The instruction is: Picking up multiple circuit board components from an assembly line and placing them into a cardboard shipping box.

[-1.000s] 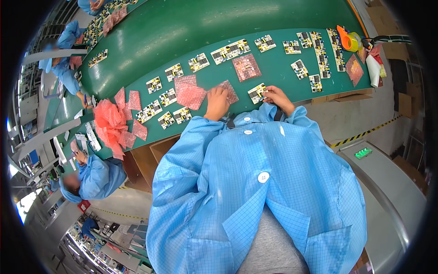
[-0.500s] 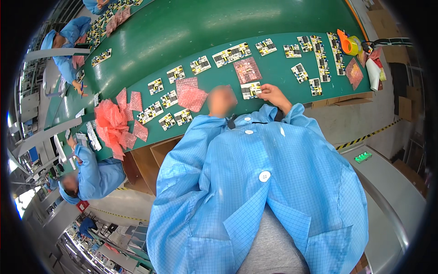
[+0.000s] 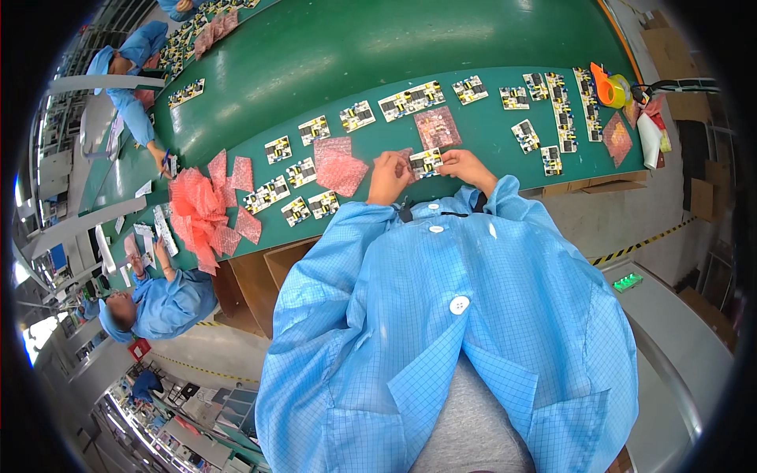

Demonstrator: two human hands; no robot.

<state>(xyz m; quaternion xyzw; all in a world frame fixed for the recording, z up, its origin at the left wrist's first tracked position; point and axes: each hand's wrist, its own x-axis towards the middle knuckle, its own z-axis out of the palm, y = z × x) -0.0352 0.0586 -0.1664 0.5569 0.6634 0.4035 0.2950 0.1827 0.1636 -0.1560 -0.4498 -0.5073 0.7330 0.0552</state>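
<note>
My right hand [image 3: 467, 169] pinches the right end of a small circuit board [image 3: 426, 162] with black and yellow parts, close to the table's near edge. My left hand [image 3: 388, 176] is closed at the board's left, its fingers on a pink bubble-wrap bag [image 3: 407, 157] that they partly hide. Whether the board's left end is inside the bag, I cannot tell. Just beyond lies a bubble-wrap bag with a board in it [image 3: 438, 128]. Left of my left hand rests a stack of pink bubble-wrap bags [image 3: 340, 169].
Several circuit boards [image 3: 411, 101] lie in rows across the green table [image 3: 489, 146]. A heap of pink bubble wrap [image 3: 194, 211] sits at left, near co-workers in blue. An orange and yellow tape dispenser [image 3: 609, 88] stands at far right. Cardboard boxes [image 3: 264, 282] are below the edge.
My left hand has come against the board's left end with the bubble-wrap bag. My right hand and the board have shifted slightly left. The view has shifted a little.
</note>
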